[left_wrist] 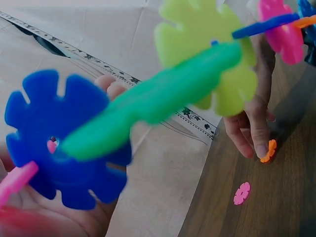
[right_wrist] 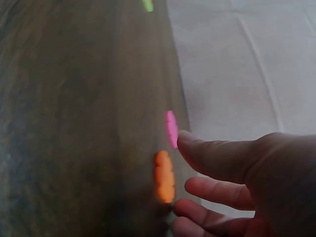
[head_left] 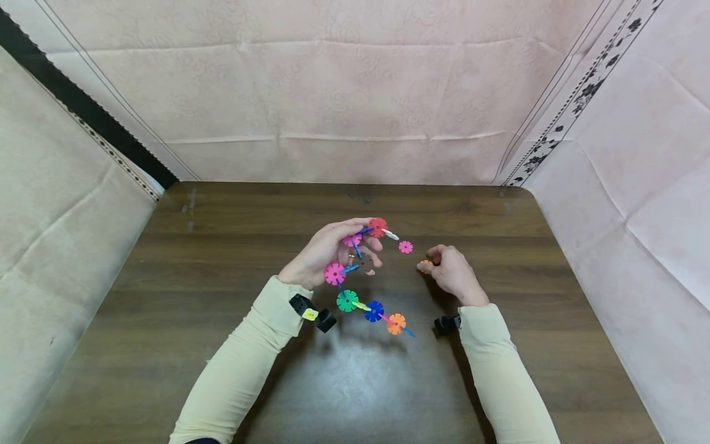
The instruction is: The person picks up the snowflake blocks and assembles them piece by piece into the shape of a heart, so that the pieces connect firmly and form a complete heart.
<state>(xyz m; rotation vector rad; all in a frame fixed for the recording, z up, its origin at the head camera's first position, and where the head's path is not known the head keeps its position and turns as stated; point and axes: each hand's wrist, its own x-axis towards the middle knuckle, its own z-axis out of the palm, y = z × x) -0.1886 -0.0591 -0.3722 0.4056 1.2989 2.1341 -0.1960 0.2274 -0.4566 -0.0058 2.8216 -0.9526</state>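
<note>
My left hand (head_left: 327,243) holds up a chain of notched flower discs joined by short sticks; which piece the fingers grip is partly hidden. In the head view the chain bears a red disc (head_left: 378,227), pink discs (head_left: 335,273), a green disc (head_left: 347,300), a blue disc (head_left: 374,311) and an orange disc (head_left: 396,324). Close up, the left wrist view shows another blue disc (left_wrist: 34,118), a green stick (left_wrist: 163,89) and a yellow-green disc (left_wrist: 197,29). The right hand (head_left: 453,274) reaches to a loose orange disc (right_wrist: 164,177) on the table, thumb and fingers apart around it.
A loose pink disc (head_left: 405,247) lies on the wooden table (head_left: 222,345) between the hands. White patterned cloth (head_left: 333,92) hangs behind the table and at both sides. A small camera (head_left: 313,313) is strapped to the left wrist, another (head_left: 446,324) to the right.
</note>
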